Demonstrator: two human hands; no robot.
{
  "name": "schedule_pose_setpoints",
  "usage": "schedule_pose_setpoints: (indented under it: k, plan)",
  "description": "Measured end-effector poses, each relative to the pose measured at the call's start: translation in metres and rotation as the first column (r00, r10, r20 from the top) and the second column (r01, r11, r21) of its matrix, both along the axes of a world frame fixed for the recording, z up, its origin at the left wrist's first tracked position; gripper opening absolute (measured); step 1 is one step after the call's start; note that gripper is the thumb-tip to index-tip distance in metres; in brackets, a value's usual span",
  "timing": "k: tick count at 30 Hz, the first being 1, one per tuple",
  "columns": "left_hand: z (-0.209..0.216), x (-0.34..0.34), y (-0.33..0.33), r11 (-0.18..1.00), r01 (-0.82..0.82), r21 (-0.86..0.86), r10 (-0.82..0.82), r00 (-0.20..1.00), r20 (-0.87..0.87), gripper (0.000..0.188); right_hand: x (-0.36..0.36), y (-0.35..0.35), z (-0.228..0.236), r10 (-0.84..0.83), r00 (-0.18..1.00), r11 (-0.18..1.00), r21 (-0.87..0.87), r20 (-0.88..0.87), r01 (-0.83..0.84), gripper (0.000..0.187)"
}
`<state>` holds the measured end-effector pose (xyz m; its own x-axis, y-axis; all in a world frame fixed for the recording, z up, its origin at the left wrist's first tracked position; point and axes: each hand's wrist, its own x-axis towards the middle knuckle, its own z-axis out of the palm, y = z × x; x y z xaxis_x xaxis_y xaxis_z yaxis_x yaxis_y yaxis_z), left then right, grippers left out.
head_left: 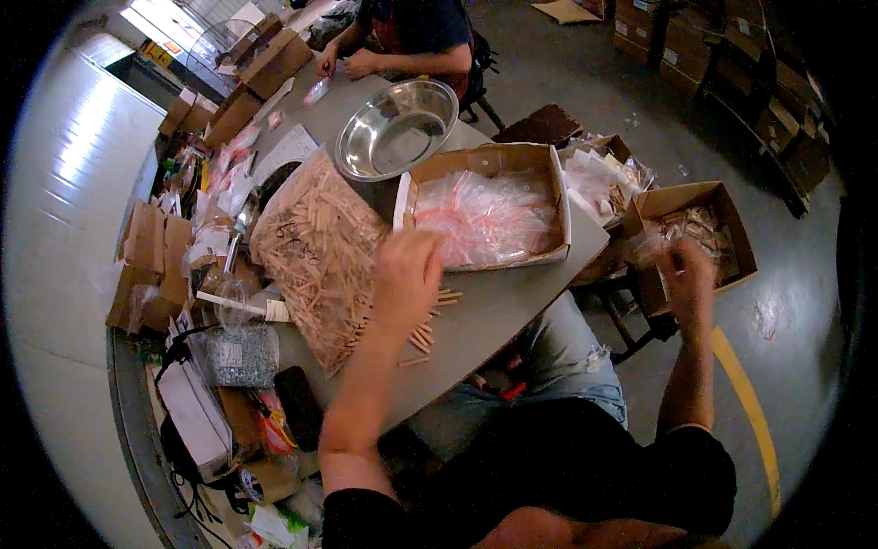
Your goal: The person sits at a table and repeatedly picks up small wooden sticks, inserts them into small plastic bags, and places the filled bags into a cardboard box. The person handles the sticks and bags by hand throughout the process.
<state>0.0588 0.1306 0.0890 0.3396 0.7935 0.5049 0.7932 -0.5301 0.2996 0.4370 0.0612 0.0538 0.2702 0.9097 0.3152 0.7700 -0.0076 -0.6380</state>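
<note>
My left hand [409,274] is blurred by motion at the near left corner of an open carton [569,215] of clear plastic bags [489,215] with red edges. Whether its fingers hold anything is hidden. Beneath and beside it, a large clear bag [315,242] full of short wooden sticks lies on the table, with some loose sticks [421,339] spilled to its right. To the right, my right hand [688,270] is closed over a brown cardboard box [732,215] of filled packets [700,229]. A small clear plastic bag [649,245] shows at its fingertips.
A shiny metal bowl [398,128] stands behind the carton. Across the table [476,325] another person's hands [347,64] are at work. Boxes and packing clutter line the left side; a black phone-like object [297,407] lies near me. Stacked cartons [686,46] stand far right.
</note>
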Motion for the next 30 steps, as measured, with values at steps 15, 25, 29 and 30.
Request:
schedule_pose_setpoints:
  k: [15,25,29,30]
  plan:
    - [-0.005,-0.02,0.078,0.924,-0.158,-0.349,0.17,0.985,0.003,0.014,-0.055,-0.005,-0.009,0.354,0.935,0.935,-0.009,0.022,-0.354,0.02]
    - [-0.027,-0.051,0.046,0.979,0.075,-0.192,0.043,0.836,0.547,0.02,-0.178,0.009,-0.026,0.764,0.644,0.644,0.015,0.045,-0.765,0.016]
    - [0.007,-0.054,-0.009,0.952,-0.077,-0.297,0.241,0.785,0.57,0.018,-0.219,0.016,-0.047,0.807,0.589,0.588,0.023,0.046,-0.808,0.021]
    - [0.008,-0.06,-0.023,0.939,-0.089,-0.334,0.278,0.768,0.577,0.018,-0.229,0.015,-0.048,0.822,0.569,0.568,0.028,0.041,-0.823,0.022]
